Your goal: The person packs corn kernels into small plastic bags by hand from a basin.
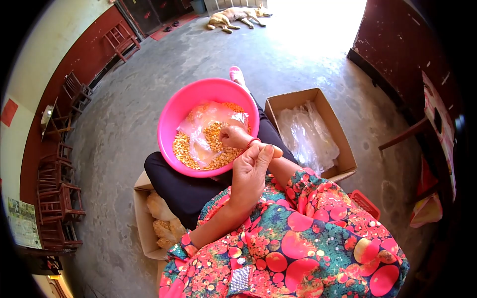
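A pink basin [166, 121] rests on my lap, with loose yellow corn kernels [185, 148] inside. Over the kernels lies a clear plastic bag [199, 141], partly spread out. My right hand [234, 135] is above the near right part of the basin, fingers curled in; what they hold, if anything, is hidden. A red bracelet [254, 141] circles that wrist. Crossing in front of my right forearm, my left hand [250, 166] is closed, thumb against the fingers near the wrist. Whether something is pinched there cannot be made out.
Right of my legs stands a cardboard box [343, 149] of clear plastic bags [310, 136]. Another cardboard box [144, 218] at left holds filled bags [166, 223]. A red plastic basket [365, 202] is behind. A dog [237, 17] lies ahead; wooden chairs [62, 203] line the left wall.
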A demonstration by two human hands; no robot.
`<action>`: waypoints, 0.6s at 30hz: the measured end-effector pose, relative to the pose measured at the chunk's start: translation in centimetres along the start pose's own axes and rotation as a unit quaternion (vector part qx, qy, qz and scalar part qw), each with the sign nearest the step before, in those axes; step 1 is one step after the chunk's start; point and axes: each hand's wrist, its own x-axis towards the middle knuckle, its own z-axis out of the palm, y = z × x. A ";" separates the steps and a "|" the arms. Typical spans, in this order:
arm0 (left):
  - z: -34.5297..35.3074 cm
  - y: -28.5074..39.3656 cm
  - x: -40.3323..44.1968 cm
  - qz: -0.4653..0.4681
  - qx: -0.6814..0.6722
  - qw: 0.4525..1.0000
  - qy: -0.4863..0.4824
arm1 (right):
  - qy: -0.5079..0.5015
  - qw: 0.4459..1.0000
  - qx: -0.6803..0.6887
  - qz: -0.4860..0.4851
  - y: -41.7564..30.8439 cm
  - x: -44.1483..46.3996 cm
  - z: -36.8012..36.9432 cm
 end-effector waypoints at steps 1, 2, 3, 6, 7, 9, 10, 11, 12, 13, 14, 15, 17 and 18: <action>0.0 0.0 0.0 -0.009 -0.004 1.000 0.004 | 0.000 1.000 0.008 -0.001 0.2 0.1 0.1; 0.0 0.0 0.0 -0.018 -0.008 1.000 0.008 | 0.000 1.000 0.017 -0.001 0.4 0.1 0.3; 0.0 -0.1 0.0 -0.018 -0.008 1.000 0.008 | 0.000 1.000 0.017 -0.001 0.4 0.1 0.3; 0.1 -0.1 0.0 -0.029 -0.008 0.999 0.017 | -0.005 1.000 -0.009 -0.002 0.4 0.1 0.3; 0.1 -0.1 0.1 -0.038 -0.018 0.999 0.019 | -0.003 1.000 -0.009 -0.002 0.5 0.1 0.4; 0.1 0.0 0.1 -0.046 -0.028 0.998 0.022 | -0.002 1.000 -0.009 -0.002 0.4 0.1 0.3; 0.1 0.0 0.1 -0.047 -0.031 0.998 0.020 | 0.007 1.000 -0.012 -0.005 0.2 0.0 0.2; 0.1 0.0 0.1 -0.049 -0.035 0.998 0.019 | 0.016 1.000 -0.015 -0.007 0.1 -0.1 0.1; 0.0 -0.2 0.2 -0.050 -0.035 0.998 0.020 | 0.015 1.000 -0.014 -0.007 0.1 -0.1 0.0; -0.2 -0.4 0.2 -0.051 -0.050 0.997 0.011 | 0.009 1.000 -0.012 -0.010 0.1 0.0 0.0; -0.3 -0.6 0.1 -0.052 -0.066 0.996 0.003 | 0.003 1.000 -0.009 -0.013 0.2 0.0 0.0; -0.4 -0.5 0.1 -0.054 -0.067 0.996 0.005 | 0.003 1.000 -0.007 -0.008 0.3 0.1 0.1; -0.4 -0.2 0.2 -0.046 -0.043 0.998 -0.009 | 0.002 1.000 -0.002 -0.012 0.6 0.2 0.3; -0.4 0.0 0.2 -0.047 -0.043 0.998 -0.006 | 0.004 1.000 0.002 -0.017 0.7 0.2 0.4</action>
